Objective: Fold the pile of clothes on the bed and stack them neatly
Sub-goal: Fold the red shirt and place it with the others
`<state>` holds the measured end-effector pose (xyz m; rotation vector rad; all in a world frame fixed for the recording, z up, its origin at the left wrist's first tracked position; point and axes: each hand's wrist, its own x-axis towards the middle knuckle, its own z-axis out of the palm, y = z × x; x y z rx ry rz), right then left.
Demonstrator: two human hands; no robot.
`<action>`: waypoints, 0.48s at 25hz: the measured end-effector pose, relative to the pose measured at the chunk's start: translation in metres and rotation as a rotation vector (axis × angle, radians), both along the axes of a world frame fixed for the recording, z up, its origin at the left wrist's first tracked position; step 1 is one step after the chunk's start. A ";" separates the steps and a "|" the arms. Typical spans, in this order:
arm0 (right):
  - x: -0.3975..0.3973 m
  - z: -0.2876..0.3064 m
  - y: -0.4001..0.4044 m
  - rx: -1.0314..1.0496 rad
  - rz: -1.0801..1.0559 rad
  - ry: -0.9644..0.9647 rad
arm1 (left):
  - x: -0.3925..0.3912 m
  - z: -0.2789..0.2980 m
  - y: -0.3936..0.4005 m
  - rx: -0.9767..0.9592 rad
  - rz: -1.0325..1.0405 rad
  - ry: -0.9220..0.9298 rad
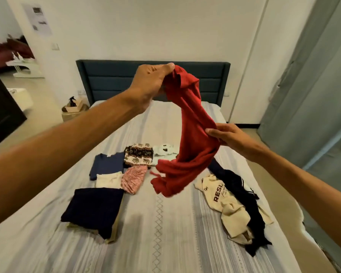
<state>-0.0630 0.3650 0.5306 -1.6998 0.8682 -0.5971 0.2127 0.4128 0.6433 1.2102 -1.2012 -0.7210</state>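
A red garment (187, 138) hangs twisted in the air over the bed (165, 233). My left hand (152, 81) pinches its top end high up near the headboard. My right hand (227, 137) grips its side lower down on the right. The loose bottom end dangles just above the sheet. Folded clothes lie on the left: a dark navy piece (93, 209) on a beige one, a cream piece (108, 180), a navy shirt (106, 164), a pink patterned piece (133, 179), an elephant-print piece (139, 157) and a white piece (163, 152). An unfolded cream shirt (222, 198) and dark garment (244, 201) lie on the right.
A dark blue headboard (110, 81) stands against the white wall. A box with a spray bottle (74, 107) sits on the floor left of the bed. A grey curtain (313, 95) hangs at the right. A dark cabinet (0, 109) stands at the far left.
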 end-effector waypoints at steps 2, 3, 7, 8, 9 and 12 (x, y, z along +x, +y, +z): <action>0.007 0.011 0.020 -0.043 0.016 0.001 | 0.010 0.022 0.007 -0.019 0.067 0.002; 0.010 0.012 0.027 -0.091 0.023 0.070 | 0.014 0.032 0.010 -0.026 0.102 -0.020; 0.026 -0.014 0.027 -0.556 -0.086 0.685 | 0.023 0.052 0.028 -0.053 0.189 -0.020; 0.027 -0.022 0.022 -0.570 -0.099 0.825 | 0.028 0.052 0.031 -0.055 0.218 -0.008; 0.024 -0.031 0.019 -0.539 -0.101 0.926 | 0.034 0.052 0.033 -0.059 0.254 0.008; -0.001 -0.055 0.010 -0.375 -0.153 1.025 | 0.068 0.053 0.041 -0.056 0.372 0.083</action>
